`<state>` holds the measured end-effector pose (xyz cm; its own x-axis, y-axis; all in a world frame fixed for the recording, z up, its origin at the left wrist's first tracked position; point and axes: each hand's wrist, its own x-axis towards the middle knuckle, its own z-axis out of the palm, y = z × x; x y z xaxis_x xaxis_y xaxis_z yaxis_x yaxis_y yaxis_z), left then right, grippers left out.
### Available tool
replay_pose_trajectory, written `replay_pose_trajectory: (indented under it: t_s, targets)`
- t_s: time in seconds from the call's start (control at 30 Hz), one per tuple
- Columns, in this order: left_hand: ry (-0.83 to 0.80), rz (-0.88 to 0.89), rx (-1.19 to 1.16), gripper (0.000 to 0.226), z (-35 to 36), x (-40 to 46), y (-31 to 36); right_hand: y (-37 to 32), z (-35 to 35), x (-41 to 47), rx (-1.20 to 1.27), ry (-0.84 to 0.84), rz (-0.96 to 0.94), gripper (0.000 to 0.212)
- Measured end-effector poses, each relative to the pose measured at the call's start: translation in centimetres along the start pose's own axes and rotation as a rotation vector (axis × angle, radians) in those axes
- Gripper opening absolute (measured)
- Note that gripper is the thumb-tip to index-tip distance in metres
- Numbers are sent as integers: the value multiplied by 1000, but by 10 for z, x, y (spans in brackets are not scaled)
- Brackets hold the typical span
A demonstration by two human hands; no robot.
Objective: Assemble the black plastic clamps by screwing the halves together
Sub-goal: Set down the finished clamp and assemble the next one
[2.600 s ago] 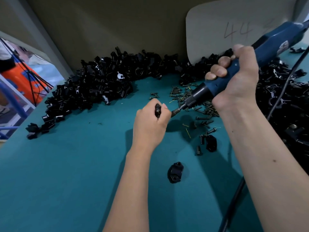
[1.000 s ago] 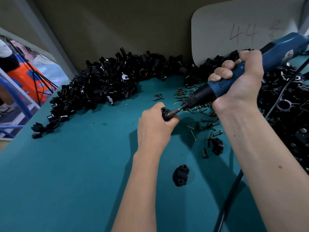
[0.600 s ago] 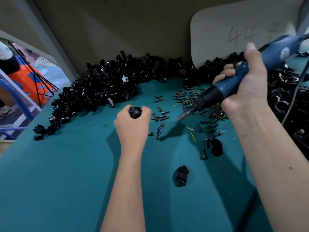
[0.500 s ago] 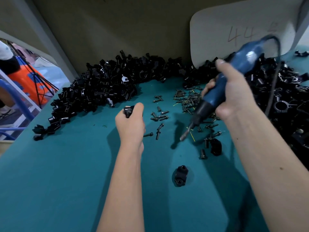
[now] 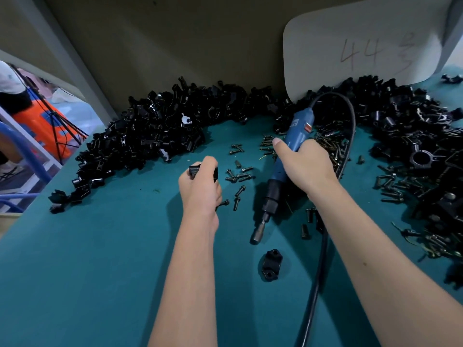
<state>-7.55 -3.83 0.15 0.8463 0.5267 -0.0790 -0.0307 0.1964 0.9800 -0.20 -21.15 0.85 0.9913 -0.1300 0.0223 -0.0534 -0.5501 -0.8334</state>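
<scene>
Nearest me on the teal surface [image 5: 87, 284] lies a loose clamp half [image 5: 270, 264], its two holes facing up, just below the tip of the driver. My right hand [image 5: 307, 166] is wrapped round the blue electric screwdriver [image 5: 283, 171], which points down and toward me with its bit hanging clear above the surface; its black cable [image 5: 315, 284] runs back past my forearm and loops up behind the tool. My left hand [image 5: 200, 187] is curled round a black clamp [image 5: 194, 169], thumb and fingers pinching it so one end pokes out to the left. I cannot tell from here whether both of its screws are seated.

Beyond my left hand, loose screws [image 5: 238, 174] lie scattered between my two hands, with a denser heap behind the driver. Farther back, piles of black clamp parts [image 5: 150, 136] curve along the wall, and a white board [image 5: 363, 41] marked 44 leans there.

To do this well I would check the clamp's halves sit flush before letting it go, keep the driver tip away from the cable, and pick one screw cleanly instead of raking the scatter.
</scene>
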Motion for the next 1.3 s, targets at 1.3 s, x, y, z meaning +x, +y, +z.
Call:
replay_pose_trajectory:
  t_s: [1.3]
  targets:
    - [-700,223,428,50,174,-96,22,15,-176,-28,-59,112,-345,30]
